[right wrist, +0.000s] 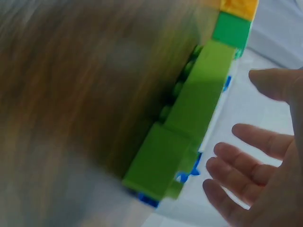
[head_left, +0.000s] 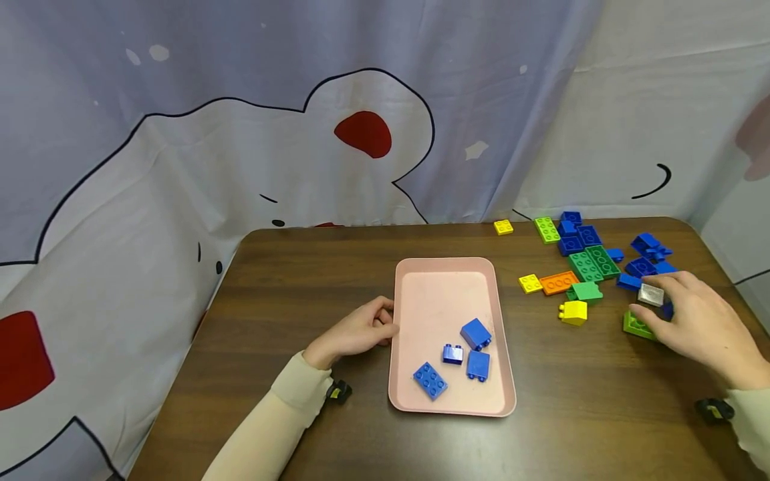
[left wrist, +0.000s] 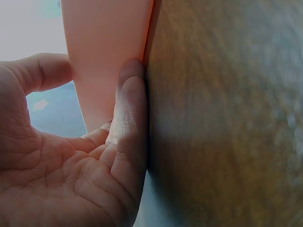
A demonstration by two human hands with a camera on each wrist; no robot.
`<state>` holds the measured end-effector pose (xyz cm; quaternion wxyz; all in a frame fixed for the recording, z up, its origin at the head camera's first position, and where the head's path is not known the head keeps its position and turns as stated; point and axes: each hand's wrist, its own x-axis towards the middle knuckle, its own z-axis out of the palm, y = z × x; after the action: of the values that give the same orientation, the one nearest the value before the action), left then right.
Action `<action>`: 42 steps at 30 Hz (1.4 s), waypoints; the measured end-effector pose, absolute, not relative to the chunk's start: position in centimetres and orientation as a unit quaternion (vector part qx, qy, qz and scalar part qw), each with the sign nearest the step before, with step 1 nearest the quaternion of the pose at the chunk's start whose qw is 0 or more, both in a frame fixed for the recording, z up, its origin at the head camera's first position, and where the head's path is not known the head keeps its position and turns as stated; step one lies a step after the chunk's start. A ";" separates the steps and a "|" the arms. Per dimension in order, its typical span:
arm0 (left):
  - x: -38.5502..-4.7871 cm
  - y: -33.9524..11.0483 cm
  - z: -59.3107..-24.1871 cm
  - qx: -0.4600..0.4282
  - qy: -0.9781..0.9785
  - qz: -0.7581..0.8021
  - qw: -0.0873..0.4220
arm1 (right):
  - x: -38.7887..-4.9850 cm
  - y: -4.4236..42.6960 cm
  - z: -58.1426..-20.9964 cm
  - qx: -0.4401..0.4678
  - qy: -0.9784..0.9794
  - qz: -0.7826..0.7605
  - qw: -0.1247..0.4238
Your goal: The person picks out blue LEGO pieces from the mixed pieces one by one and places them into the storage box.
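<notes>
We see wooden table [head_left: 301,267], pink tray [head_left: 445,290] on it. Our left hand [head_left: 356,329] grips tray's left edge, thumb at rim. Our right hand [head_left: 704,321] hangs over loose bricks [head_left: 556,282], fingers parted, gripping nothing. Lime brick [head_left: 636,327] near right thumb; four blue bricks [head_left: 430,381] in tray, well apart from right hand; pale grey brick [head_left: 651,294] between thumb and fingers, contact unclear.
</notes>
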<state>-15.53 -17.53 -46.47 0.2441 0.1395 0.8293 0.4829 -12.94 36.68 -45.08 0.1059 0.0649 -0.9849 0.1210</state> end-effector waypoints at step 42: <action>-15.6 -17.5 -46.6 0.134 0.830 0.483 0.246 | -12.7 38.3 -44.1 -0.010 -0.989 0.121 0.081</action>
<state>-15.63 -17.49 -46.59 0.2462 0.1345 0.8296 0.4828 -12.73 38.30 -44.08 0.0813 -0.0098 -0.9893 0.1205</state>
